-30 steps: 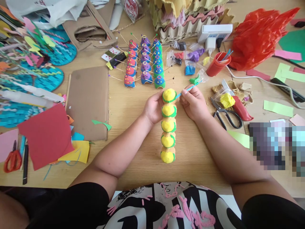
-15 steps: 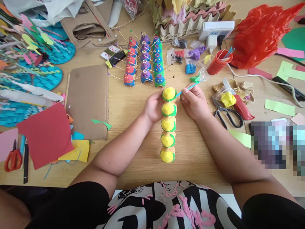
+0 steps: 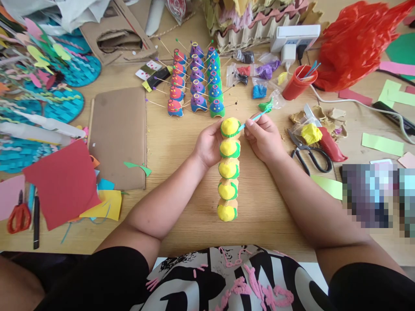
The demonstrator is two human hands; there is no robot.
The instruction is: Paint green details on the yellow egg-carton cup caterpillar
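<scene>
A strip of egg-carton cups (image 3: 228, 170), covered with yellow domes and green edging of what looks like clay, runs lengthwise in front of me. My left hand (image 3: 210, 144) grips its far end from the left side, the fingertips partly hidden behind the top cup. Between thumb and fingers, my right hand (image 3: 264, 137) pinches a thin blue modelling tool (image 3: 257, 117). The tool's lower tip meets the green edge on the right of the top cup. Beyond my hands stand three finished-looking strips: a red-and-blue one (image 3: 176, 92), a purple one (image 3: 197, 87) and a blue-and-green one (image 3: 215, 90), with stick antennae.
To the right lie black scissors (image 3: 311, 151), yellow clay (image 3: 311, 134) and a red cup (image 3: 298, 84) of tools. Small clay bags (image 3: 259, 90) and a power strip (image 3: 295, 36) are behind. At left are a cardboard sheet (image 3: 118, 138), red paper (image 3: 63, 183) and orange scissors (image 3: 19, 216).
The blue tool in my right hand has tilted slightly, its tip staying at the top cup's green edge. My left hand keeps its hold, and the view has shifted a little.
</scene>
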